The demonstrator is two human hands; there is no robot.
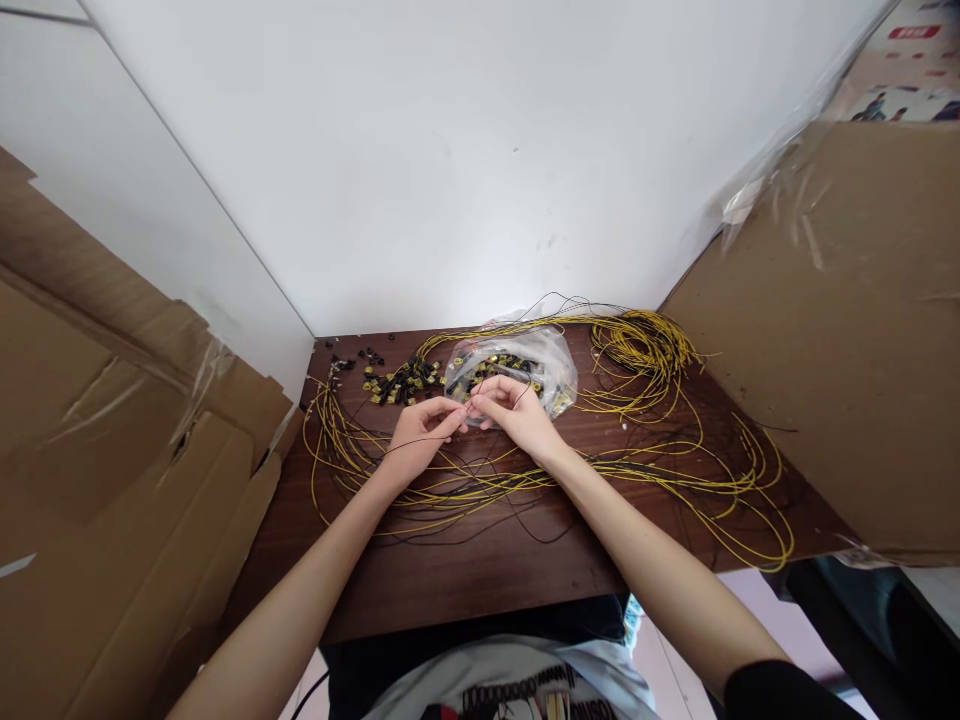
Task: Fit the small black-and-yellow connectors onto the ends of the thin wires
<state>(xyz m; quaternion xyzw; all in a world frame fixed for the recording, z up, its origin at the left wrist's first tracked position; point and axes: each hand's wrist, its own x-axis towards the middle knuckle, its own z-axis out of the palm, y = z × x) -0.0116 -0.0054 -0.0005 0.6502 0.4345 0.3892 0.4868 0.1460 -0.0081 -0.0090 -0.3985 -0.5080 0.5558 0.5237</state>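
Observation:
My left hand (421,432) and my right hand (516,412) meet near the middle of the brown table. Both are closed in a pinch, fingertips nearly touching. A thin black wire (411,443) runs out of my left hand toward the lower left. What sits between the right fingertips is too small to make out. Just behind the hands lies a clear plastic bag (559,362) with small black and yellow parts in it. More black and yellow connectors (405,382) are heaped to its left. Long yellow and black wires (637,470) stretch across the table under my wrists.
A coiled bundle of yellow wires (649,345) lies at the back right of the table (465,585). Cardboard walls (832,330) close off the right side and the left side (112,450). A white wall (450,180) stands behind. Small black bits (367,355) are scattered at the back left.

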